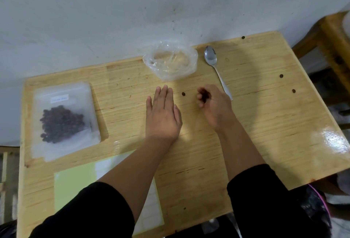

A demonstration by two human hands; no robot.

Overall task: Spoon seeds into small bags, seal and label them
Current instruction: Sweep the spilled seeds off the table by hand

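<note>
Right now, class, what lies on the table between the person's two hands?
In the head view, one loose dark seed lies on the bare wooden table between the flat left hand and the curled right hand.

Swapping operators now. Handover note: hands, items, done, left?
Left hand: open, flat on table, holding nothing.
Right hand: curled around dark seeds it has gathered.
Filled, labelled bag lies far left; whether sealed, can't tell. Label sheet near edge. Clear plastic bag looks empty; spoon lies idle beside it.
Left: collect loose seeds scattered on table.
</note>
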